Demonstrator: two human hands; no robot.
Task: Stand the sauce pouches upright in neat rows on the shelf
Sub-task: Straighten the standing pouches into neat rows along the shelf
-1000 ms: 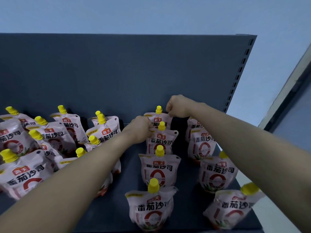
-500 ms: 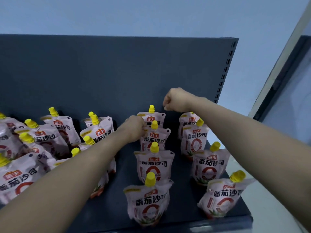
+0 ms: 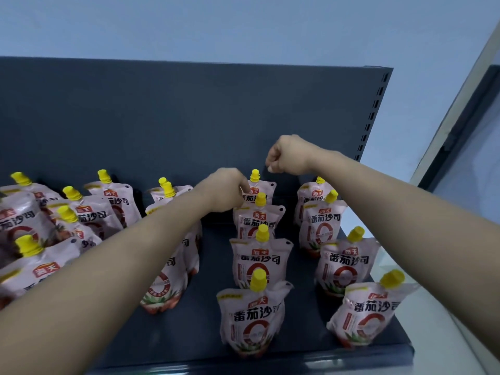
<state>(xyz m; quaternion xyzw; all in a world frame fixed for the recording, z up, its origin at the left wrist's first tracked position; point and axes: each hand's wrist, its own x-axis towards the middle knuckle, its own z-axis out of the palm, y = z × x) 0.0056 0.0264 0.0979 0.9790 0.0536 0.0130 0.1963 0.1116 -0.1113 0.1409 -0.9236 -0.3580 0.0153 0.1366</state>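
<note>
White sauce pouches with yellow caps stand on a dark grey shelf. A middle row runs front to back, from the front pouch to the rear pouch. A right row stands beside it. My left hand covers and grips the rear pouch's upper left corner; its fingertips are hidden. My right hand is a curled fist just above that pouch's right corner, apart from it and holding nothing. My left arm partly hides another row.
At the far left, several pouches lean against each other in a loose cluster. The shelf's dark back panel rises behind everything. The shelf ends at the right beside a pale wall and a dark-framed pane.
My right hand has lifted off the rear pouch's right corner and now hovers above it. My left hand stays at the left corner. The view has shifted right and down.
</note>
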